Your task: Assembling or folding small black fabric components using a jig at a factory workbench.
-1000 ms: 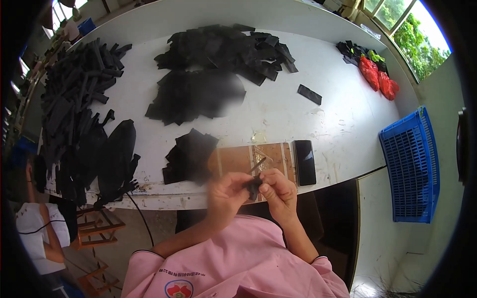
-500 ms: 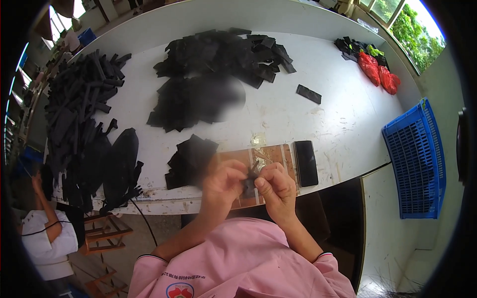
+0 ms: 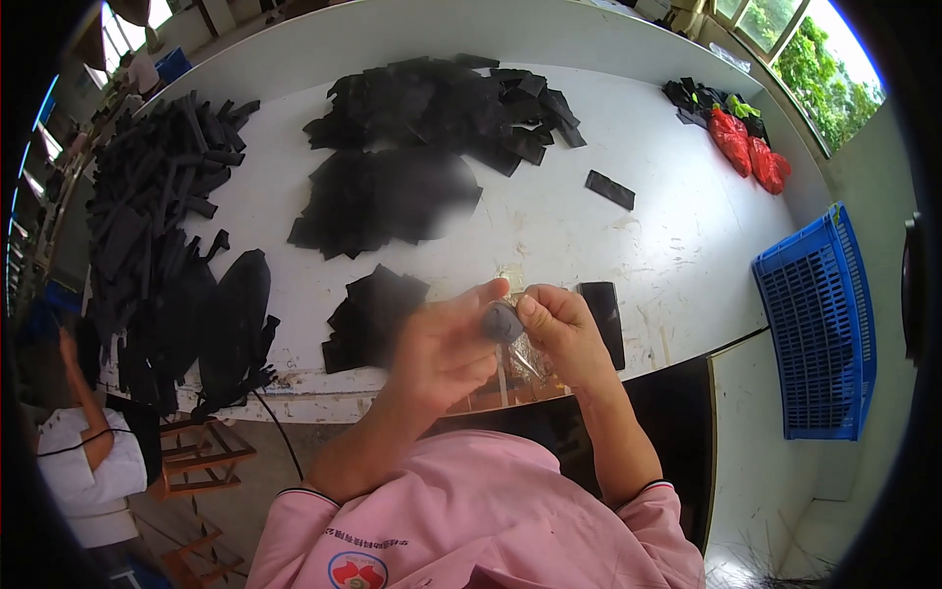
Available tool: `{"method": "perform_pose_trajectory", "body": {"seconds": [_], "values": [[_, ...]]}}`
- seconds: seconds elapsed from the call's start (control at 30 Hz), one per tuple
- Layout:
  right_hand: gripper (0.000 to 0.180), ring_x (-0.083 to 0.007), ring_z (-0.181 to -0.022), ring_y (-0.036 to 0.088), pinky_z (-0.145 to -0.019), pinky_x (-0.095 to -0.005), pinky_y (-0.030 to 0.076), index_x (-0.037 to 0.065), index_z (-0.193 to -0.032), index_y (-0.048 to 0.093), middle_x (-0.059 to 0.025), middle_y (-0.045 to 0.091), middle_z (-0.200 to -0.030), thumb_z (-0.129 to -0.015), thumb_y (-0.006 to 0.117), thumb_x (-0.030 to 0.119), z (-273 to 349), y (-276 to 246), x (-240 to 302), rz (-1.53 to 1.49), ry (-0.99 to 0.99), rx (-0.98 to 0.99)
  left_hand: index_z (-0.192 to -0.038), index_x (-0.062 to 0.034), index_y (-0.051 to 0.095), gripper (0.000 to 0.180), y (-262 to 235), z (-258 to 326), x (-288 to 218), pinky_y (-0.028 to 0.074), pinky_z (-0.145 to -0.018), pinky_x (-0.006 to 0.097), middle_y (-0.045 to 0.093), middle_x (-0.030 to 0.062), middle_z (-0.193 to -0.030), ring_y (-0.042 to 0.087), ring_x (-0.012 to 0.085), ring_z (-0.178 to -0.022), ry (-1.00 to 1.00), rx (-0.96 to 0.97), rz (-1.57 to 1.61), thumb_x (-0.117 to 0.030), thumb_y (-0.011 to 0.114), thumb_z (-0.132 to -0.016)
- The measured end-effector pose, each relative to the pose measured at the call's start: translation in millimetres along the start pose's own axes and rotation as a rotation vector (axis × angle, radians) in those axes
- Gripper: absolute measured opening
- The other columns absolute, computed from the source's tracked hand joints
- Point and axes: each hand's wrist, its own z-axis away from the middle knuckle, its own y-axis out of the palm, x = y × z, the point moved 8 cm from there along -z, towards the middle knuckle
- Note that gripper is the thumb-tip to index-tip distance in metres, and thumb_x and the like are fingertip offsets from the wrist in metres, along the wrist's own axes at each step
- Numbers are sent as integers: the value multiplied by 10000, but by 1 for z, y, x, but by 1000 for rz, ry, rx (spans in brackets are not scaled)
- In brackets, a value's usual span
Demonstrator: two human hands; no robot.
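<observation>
White table [image 3: 549, 226], probably foam pieces [image 3: 392, 187].

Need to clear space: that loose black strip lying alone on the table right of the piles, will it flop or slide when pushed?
The black strip lies flat and straight, so probably fairly stiff. It looks thin, likely light, and should slide easily on the smooth white table. Being flat, it will not roll.

Around the white table [image 3: 549, 226]: black pieces [image 3: 422, 128] heaped mid-top, strips [image 3: 147, 196] at its left, red bags [image 3: 746, 152] far right, blue basket [image 3: 819, 324] beside its right edge.
</observation>
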Motion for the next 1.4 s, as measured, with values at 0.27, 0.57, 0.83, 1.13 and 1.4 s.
{"method": "perform_pose_trajectory", "body": {"seconds": [0.27,0.57,0.83,1.13,1.4], "values": [[226,-13,-561,359,-468,-177,285,62,-746,547,70,443,-641,-873,491,241,-5,-5,-90,-188,206,65,-1052,-49,507,238,-86,-19,9,307,-418,184,579,54,-843,425,52,-510,110,7,-302,-69,513,-815],[211,-184,-629,496,-541,-294,403,17,-839,559,-64,525,-719,-788,567,222,7,-12,-8,489,-481,-181,-999,3,556,207,-1,9,-24,409,-807,250,570,96,-985,525,144,-907,765,121,-1384,-6,553,-792],[247,-214,-643,507,-491,-326,417,50,-684,527,-46,474,-641,-671,654,261,12,20,-7,1198,-635,-55,-954,12,565,164,-37,4,-29,401,-838,284,582,121,-983,537,144,-888,596,-14,-962,-101,518,-846],[127,-233,-672,559,-531,-329,454,52,-765,580,-58,553,-714,-687,635,136,22,11,0,925,-705,-146,-952,21,565,250,9,-11,-14,413,-787,287,554,87,-979,513,167,-889,552,120,-1452,-188,572,-816],[149,-267,-629,557,-520,-338,449,64,-866,582,-89,560,-699,-753,593,161,18,6,-34,768,-641,-213,-870,10,572,191,12,-11,-13,436,-706,264,574,95,-887,534,187,-803,614,141,-1717,-146,612,-767]]}}
